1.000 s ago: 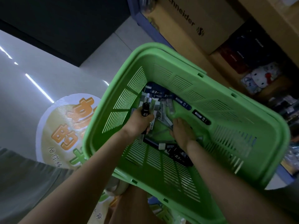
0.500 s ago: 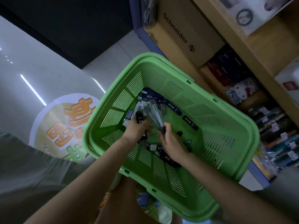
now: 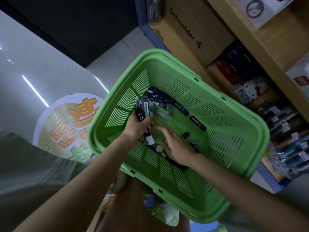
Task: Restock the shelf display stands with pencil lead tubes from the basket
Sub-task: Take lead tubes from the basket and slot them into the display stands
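Note:
A green slotted plastic basket (image 3: 237, 138) sits low in front of me, tilted in the view. Loose pencil lead tubes (image 3: 198, 122), black and dark blue with "0.3" labels, lie on its bottom. My left hand (image 3: 136, 127) is inside the basket and grips a bundle of tubes (image 3: 144, 108) that fan upward, a black "0.3" tube at the front. My right hand (image 3: 173, 144) is blurred, down on the basket floor just right of the bundle, fingers spread over more tubes. Whether it holds one is unclear.
Wooden shelving (image 3: 267, 52) rises on the right with a brown Schneider carton (image 3: 189, 30), dark boxes and packaged stationery (image 3: 287, 134) on lower shelves. A round orange-and-white floor sticker (image 3: 66, 124) lies left of the basket on the glossy floor. My knees show below the basket.
The left hand kept its bundle and stayed in place. The right hand moved down from the bundle toward the basket floor, and the view shifted slightly toward the shelves.

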`<action>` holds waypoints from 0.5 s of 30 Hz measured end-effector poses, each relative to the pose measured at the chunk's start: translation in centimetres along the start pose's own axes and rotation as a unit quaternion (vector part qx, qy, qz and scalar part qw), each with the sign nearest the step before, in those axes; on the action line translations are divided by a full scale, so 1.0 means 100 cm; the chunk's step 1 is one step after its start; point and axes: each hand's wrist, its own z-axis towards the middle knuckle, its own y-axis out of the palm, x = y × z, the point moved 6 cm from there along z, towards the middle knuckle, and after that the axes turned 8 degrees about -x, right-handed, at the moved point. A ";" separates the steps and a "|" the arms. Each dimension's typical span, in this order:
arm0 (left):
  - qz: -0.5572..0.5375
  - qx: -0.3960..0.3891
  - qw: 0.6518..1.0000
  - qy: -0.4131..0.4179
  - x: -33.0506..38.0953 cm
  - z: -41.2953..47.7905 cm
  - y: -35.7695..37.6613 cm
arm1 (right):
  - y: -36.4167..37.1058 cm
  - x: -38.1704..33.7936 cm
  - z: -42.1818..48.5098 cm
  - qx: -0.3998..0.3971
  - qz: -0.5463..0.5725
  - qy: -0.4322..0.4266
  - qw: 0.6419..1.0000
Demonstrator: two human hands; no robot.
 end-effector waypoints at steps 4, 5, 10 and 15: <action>0.010 -0.033 0.999 0.010 0.003 -0.002 0.001 | 0.008 0.058 0.011 0.037 0.058 0.076 0.995; 0.010 -0.037 0.999 0.007 0.002 -0.001 -0.001 | 0.014 0.066 0.013 0.023 0.073 0.102 0.992; 0.025 -0.030 0.999 0.006 0.001 0.004 -0.008 | 0.049 0.085 0.014 -0.153 0.076 0.170 0.970; 0.033 -0.035 0.999 0.001 0.001 0.008 -0.007 | 0.057 0.090 0.021 -0.214 0.003 0.170 0.962</action>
